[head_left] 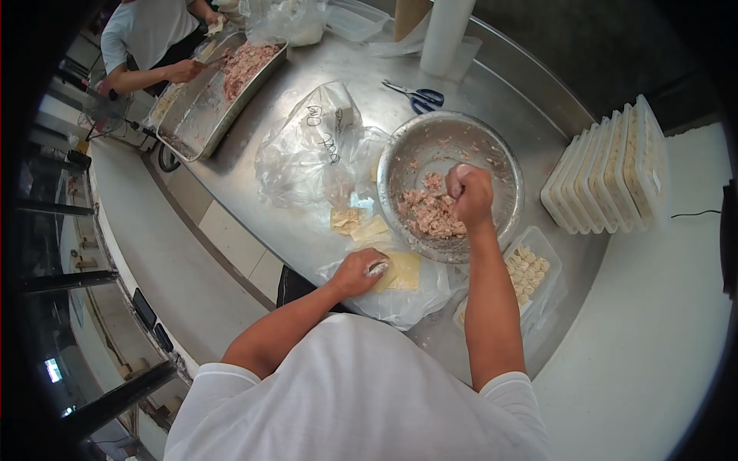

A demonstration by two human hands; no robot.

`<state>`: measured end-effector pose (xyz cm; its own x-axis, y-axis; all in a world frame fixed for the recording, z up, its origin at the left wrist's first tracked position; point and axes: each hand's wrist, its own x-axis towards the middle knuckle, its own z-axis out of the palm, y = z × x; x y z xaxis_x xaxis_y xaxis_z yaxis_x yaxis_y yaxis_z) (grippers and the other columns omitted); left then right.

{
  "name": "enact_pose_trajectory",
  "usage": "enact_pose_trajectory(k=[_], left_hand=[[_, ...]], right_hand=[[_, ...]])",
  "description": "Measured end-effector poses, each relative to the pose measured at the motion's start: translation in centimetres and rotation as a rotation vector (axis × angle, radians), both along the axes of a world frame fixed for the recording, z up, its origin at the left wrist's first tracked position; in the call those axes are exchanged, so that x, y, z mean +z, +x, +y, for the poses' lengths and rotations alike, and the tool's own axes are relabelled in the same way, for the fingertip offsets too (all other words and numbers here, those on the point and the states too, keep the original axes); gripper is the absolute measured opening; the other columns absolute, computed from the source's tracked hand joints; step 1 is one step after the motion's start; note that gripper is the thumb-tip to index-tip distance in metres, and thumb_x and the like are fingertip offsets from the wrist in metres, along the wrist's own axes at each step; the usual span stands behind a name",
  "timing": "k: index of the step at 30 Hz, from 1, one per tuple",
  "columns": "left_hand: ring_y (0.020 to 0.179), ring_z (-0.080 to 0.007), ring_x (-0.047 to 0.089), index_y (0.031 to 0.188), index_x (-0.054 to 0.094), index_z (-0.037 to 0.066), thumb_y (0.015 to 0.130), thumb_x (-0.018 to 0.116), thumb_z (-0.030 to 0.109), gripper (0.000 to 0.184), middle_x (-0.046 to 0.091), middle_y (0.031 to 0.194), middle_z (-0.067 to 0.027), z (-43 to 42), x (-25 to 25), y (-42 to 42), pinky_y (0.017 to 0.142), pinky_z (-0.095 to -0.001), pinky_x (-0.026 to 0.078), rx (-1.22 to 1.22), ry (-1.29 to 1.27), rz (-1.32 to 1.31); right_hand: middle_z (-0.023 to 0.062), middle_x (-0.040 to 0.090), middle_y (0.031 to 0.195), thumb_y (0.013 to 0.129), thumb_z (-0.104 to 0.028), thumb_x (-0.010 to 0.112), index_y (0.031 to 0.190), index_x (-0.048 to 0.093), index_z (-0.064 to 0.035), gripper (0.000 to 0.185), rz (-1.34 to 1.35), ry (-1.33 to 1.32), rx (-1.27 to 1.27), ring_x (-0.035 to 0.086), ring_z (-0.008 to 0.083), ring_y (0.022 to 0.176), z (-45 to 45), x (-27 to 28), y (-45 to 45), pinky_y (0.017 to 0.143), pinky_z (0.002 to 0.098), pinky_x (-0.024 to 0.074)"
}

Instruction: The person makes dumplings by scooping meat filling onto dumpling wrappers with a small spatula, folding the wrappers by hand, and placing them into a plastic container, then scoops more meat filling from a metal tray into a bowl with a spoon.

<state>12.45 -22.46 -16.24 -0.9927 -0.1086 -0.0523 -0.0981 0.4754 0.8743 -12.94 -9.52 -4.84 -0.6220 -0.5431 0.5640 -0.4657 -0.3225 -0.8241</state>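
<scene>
The right hand [470,194] is over pink minced filling [432,211] in a round silver metal bowl [503,154], fingers curled together, clamped on a tool or not I cannot tell; the left hand [354,275] closes its fingers around a small whitish piece [377,267], beside square yellow dough sheets [405,270] on clear plastic sheeting [419,309]; pale folded dumplings [526,270] fill a clear plastic tray [556,267].

pink mince [432,215] clumped in bowl [498,170]; yellow wrappers [406,270] flat

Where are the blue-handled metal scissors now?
In the head view, the blue-handled metal scissors lie slightly right of centre, on the steel table just beyond the round metal bowl.
</scene>
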Motion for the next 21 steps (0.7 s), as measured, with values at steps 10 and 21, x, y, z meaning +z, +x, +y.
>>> enact_pose_trajectory(k=[10,21], left_hand=[[0.101,-0.0368,0.063,0.108,0.065,0.002,0.082,0.069,0.012,0.028,0.066,0.106,-0.0189,0.4,-3.7,0.0,0.089,-0.0449,0.05,-0.059,0.053,0.21],[0.094,-0.0311,0.06,0.105,0.056,0.001,0.083,0.062,0.016,0.028,0.062,0.096,-0.0199,0.8,2.7,-0.5,0.083,-0.0414,0.045,0.224,0.412,-0.031]], right_hand=[[0.0025,0.04,0.056,0.093,-0.015,0.052,0.064,0.043,-0.0085,0.031,0.127,0.249,-0.064,0.037,0.014,0.048,1.5,-1.3,-0.8,0.047,0.0293,0.0308],[0.0045,0.035,0.051,0.099,-0.029,0.051,0.07,0.042,-0.0143,0.034,0.132,0.007,0.024,0.027,0.0207,0.042,-1.1,0.0,-0.6,0.044,0.0344,0.0283]])
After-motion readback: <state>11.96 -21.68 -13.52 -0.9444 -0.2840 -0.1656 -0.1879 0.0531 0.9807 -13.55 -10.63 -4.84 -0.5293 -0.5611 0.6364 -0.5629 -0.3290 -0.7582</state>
